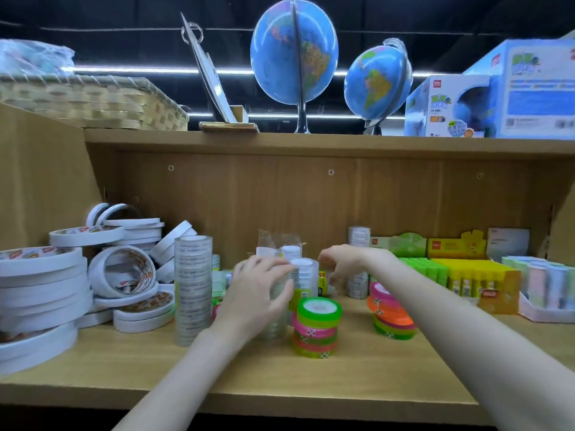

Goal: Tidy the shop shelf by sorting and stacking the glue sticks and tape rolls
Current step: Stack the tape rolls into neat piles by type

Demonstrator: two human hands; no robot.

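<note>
Nearest, a stack of green and pink tape rolls (317, 326) stands on the shelf (280, 371). Just behind it the left hand (258, 295) has its grip wrapped round a clear tape stack (281, 309), while the right hand (340, 264) hovers with loosely curled fingers, holding nothing. Farther right, boxed glue sticks (466, 279) stand upright.

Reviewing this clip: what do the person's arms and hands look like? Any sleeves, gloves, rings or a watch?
Both forearms are bare as far as the frame shows, with no sleeve edge in view. The left hand and right hand wear no gloves. No watch or bracelet shows at either wrist, and no ring shows on the visible fingers. The image is too soft to judge the nails.
</note>
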